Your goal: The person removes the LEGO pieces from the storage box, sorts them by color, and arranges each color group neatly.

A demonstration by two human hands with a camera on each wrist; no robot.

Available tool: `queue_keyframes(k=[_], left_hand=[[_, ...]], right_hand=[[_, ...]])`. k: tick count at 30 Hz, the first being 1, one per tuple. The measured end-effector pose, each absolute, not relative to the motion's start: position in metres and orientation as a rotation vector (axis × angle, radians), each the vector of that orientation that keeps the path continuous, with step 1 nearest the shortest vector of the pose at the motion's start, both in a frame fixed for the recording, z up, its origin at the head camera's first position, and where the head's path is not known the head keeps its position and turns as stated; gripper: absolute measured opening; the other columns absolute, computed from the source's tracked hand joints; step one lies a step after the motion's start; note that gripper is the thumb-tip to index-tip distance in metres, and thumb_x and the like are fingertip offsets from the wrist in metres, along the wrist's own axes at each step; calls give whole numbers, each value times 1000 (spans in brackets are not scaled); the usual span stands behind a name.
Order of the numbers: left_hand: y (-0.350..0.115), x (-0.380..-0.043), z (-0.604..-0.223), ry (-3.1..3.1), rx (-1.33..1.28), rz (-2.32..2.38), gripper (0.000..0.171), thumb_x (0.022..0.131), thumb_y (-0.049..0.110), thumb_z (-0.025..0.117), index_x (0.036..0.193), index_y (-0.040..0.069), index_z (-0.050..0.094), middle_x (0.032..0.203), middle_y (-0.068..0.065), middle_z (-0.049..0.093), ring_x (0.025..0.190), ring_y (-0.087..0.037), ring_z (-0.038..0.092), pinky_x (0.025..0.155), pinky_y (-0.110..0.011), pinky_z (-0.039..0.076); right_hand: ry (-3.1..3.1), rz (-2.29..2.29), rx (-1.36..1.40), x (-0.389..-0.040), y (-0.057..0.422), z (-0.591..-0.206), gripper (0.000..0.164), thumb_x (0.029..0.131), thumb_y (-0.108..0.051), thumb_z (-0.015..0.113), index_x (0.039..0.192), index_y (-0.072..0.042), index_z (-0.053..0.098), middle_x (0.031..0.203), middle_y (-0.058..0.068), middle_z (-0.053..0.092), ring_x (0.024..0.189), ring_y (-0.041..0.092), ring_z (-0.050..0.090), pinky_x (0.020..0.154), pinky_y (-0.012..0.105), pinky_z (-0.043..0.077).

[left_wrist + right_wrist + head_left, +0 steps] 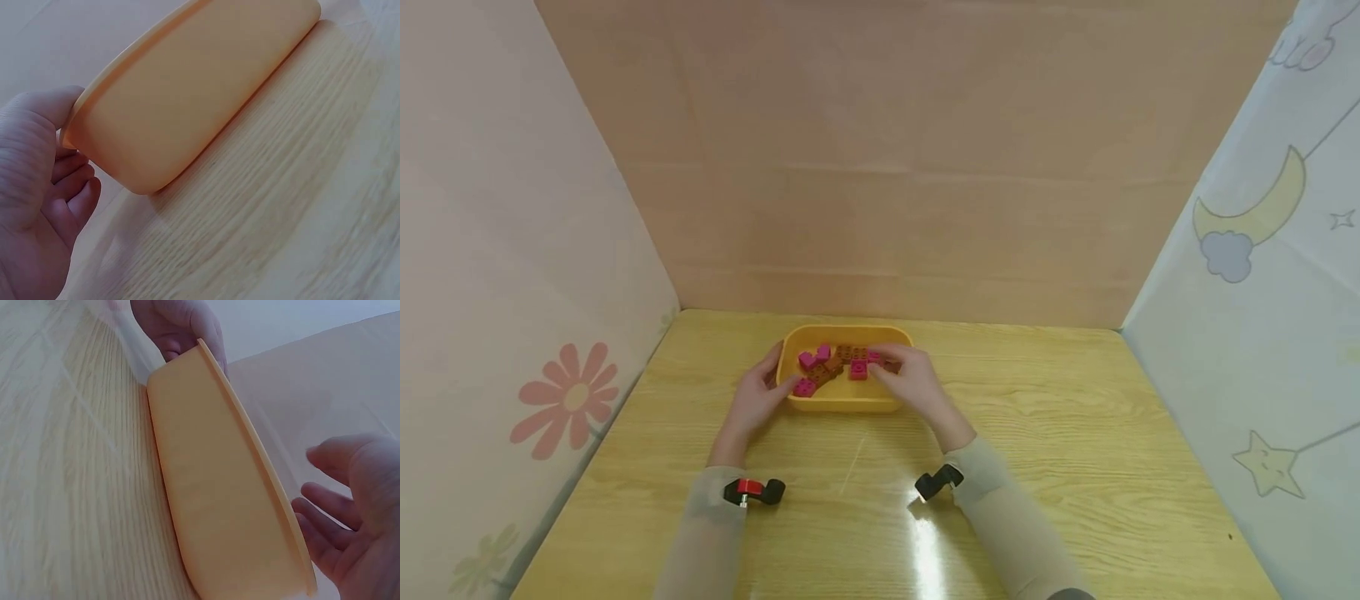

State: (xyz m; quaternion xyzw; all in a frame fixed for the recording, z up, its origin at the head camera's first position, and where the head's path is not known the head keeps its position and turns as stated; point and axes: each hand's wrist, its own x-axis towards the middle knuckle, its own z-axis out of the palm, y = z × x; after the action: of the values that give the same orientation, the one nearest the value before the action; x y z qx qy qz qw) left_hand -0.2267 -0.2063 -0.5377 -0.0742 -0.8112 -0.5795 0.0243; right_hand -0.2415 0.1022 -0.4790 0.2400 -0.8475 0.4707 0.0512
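Note:
A yellow plastic tub (842, 405) with a rounded rim sits on the wooden table, holding several pink and brown toy building bricks. My left hand (761, 396) grips the tub's left end; in the left wrist view its thumb lies over the rim and the fingers curl below. My right hand (916, 382) reaches over the tub's right side, fingers above the bricks. A pink brick (858, 369) lies close to the right fingertips. From the right wrist, thumb and fingers (331, 506) look apart with nothing seen between them. Brown bricks (844, 352) lie behind; the right hand partly covers others.
The wooden table (1037, 433) extends around the tub, with a brown backdrop (880, 167) behind it. Patterned walls stand at left (490, 250) and right (1262, 350). Both sleeves carry a dark wrist-worn camera mount (940, 482).

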Motion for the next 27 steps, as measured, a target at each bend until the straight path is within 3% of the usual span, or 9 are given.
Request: queue_keyframes(k=[10,17,27], left_hand=[[-207,-228,-539,-2522,-230,-1763,78,105,22,72,169,7,29,175,-9,28,159,-30,29,126,-45,32],[-205,-226,-539,-2506,-215,-1799,77,106,21,71,170,10,30,175,-9,28,159,-31,30,126,-47,33],[-202,-226,-543,-2504,-177,-1842,77,105,26,72,170,15,32,174,-7,32,159,-32,31,127,-50,31]], right_hand=[[-2832,1499,807,-274,65,-485,40,100,-11,75,139,-3,71,133,9,74,121,22,70,104,39,57],[-2823,1737,736,-289,57,-499,45,97,-7,79,141,-3,70,130,13,75,117,24,71,91,33,62],[-2882,1584,699,-293,55,-509,46,94,-15,84,137,-2,73,125,10,76,112,24,72,90,32,62]])
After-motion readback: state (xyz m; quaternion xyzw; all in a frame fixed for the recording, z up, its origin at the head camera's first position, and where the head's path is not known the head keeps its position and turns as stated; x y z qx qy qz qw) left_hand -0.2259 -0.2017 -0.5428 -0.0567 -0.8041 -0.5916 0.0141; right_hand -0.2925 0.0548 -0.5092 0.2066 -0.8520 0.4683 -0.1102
